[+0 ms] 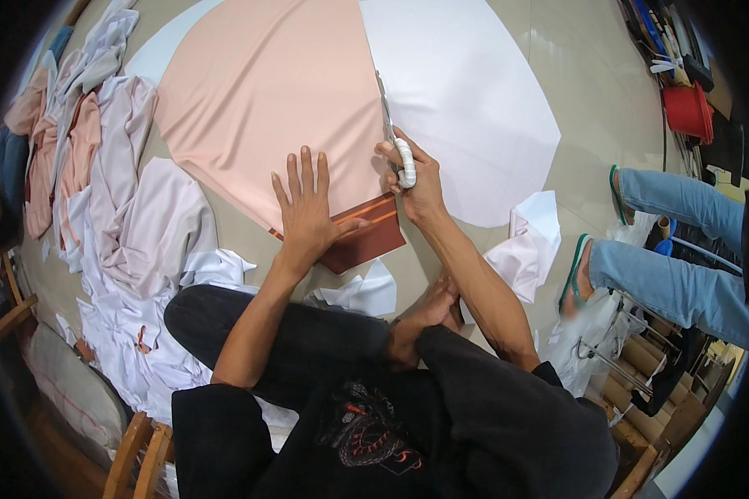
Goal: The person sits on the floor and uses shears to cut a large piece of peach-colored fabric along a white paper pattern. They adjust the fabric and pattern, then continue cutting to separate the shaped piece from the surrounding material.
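A large peach fabric (266, 91) with a brown, orange-striped corner (364, 243) lies spread on the floor in front of me. My left hand (310, 212) presses flat on it near the striped corner, fingers spread. My right hand (416, 179) is closed around the white-wrapped handle of a pair of scissors (404, 158). The blades point away from me, along the line where the peach fabric meets a white fabric (466, 116) on the right. Whether the blades are parted is hard to make out.
Heaped white and peach cloth (125, 216) lies at my left. Fabric scraps (362, 291) sit by my crossed legs, with another offcut (524, 245) to the right. At the right stands a person in jeans (674, 274) and green sandals, near a red container (687, 112) and cardboard rolls (641, 358).
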{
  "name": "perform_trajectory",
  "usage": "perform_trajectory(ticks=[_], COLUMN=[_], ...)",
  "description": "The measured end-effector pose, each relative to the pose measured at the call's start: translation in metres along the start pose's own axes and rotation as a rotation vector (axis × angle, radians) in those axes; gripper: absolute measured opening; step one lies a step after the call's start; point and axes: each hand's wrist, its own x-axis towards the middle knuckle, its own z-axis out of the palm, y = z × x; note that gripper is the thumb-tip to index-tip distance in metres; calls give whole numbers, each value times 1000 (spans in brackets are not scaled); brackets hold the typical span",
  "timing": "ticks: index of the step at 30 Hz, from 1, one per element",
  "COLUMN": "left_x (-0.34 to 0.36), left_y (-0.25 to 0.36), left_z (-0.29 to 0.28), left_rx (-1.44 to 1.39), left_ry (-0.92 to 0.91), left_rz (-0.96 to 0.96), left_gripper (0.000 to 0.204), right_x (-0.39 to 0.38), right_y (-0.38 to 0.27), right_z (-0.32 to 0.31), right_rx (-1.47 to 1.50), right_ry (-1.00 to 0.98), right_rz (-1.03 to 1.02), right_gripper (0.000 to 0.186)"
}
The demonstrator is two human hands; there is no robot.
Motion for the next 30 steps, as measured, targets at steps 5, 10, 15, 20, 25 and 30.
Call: perform_trajectory(ticks=[5,10,15,20,25,30], left_x=[0,2,3,6,8,9], left_y=[-1,2,1,5,8,5], left_z=[0,-2,-3,-8,-14,-11], left_rx=[-5,-21,12,47,34,33], left_ry=[41,-15,-41,-106,-148,-176], left_rz=[26,-11,-26,-70,-91,-100], left_gripper=[145,146,146,148,150,150], right_x=[6,14,34,45,49,58], right_y=[2,-2,-23,-23,-18,-34], right_z=[0,-5,18,20,22,34], right_rx=[-14,-1,-19,-36,-75,-43], right_ry=[6,-16,25,-8,19,45], right_rz=[8,1,4,-18,-32,-11], right_gripper=[67,64,58,61,59,57])
